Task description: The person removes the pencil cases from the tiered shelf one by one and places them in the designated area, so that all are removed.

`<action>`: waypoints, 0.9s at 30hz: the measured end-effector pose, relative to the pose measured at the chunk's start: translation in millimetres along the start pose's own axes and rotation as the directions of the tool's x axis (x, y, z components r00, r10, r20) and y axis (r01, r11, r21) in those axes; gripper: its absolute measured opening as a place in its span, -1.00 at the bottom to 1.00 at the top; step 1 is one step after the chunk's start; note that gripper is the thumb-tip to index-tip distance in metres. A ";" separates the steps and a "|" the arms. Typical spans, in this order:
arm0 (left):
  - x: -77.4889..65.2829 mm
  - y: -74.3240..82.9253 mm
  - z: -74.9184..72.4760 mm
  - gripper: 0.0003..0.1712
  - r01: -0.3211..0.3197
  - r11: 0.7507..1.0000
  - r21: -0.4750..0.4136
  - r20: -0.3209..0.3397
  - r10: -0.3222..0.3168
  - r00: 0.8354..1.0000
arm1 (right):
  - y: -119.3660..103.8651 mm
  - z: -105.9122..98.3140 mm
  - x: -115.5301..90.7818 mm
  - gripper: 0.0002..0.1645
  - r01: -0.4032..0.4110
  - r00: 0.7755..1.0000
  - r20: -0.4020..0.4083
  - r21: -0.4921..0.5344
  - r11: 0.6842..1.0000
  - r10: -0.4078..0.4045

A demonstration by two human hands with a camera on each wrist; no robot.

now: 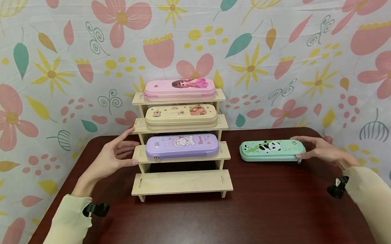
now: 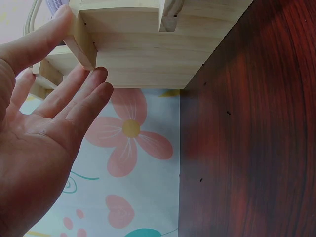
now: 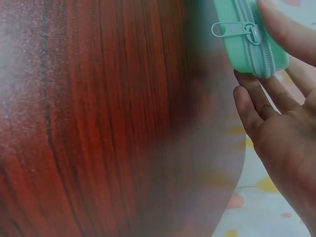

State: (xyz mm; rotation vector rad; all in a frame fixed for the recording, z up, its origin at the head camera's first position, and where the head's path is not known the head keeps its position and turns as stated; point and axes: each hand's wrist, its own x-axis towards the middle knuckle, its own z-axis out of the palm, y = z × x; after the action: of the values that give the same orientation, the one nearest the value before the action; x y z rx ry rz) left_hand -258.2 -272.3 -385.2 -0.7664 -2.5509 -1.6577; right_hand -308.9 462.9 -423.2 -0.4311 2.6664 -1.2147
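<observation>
My left hand [image 1: 113, 155] spans the left end of a stepped wooden display stand [image 1: 181, 182], thumb at the front of the second-lowest step and fingers behind its end. The index finger reaches up to the step above. In the left wrist view, the thumb and fingertips meet the end of a step [image 2: 81, 42]. To the right, my right hand [image 1: 318, 150] grips the right end of a mint green pencil case [image 1: 270, 150] with a panda picture, thumb in front and fingers behind. Its zipper pull [image 3: 232, 29] shows in the right wrist view.
Three pencil cases lie on the upper steps: pink [image 1: 179, 88] on top, cream [image 1: 181, 115] below it, then purple [image 1: 182, 146]. The lowest step is bare. Everything is on a dark red-brown table [image 1: 204, 228], backed by a flower-print cloth [image 1: 208, 25].
</observation>
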 end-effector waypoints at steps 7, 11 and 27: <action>0.3 0.5 0.6 0.22 -0.002 1.000 -0.009 0.003 0.002 1.000 | 3.6 1.0 2.7 -0.14 0.042 0.999 -0.002 -0.018 0.999 -0.042; 0.0 0.5 1.0 0.22 -0.007 1.000 -0.017 0.003 0.007 1.000 | 0.9 2.5 2.4 -0.12 0.035 0.999 -0.003 -0.064 0.997 -0.035; -0.2 0.4 0.2 0.22 -0.009 1.000 -0.008 0.000 0.009 1.000 | 13.3 0.4 7.2 -0.09 0.047 0.998 -0.021 -0.179 0.983 -0.051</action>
State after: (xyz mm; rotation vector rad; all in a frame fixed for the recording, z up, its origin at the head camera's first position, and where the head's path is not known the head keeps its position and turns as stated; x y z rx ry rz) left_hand -257.8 -272.1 -385.0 -0.7772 -2.5385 -1.6670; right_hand -318.0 468.6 -433.9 -0.5143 2.8138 -1.0034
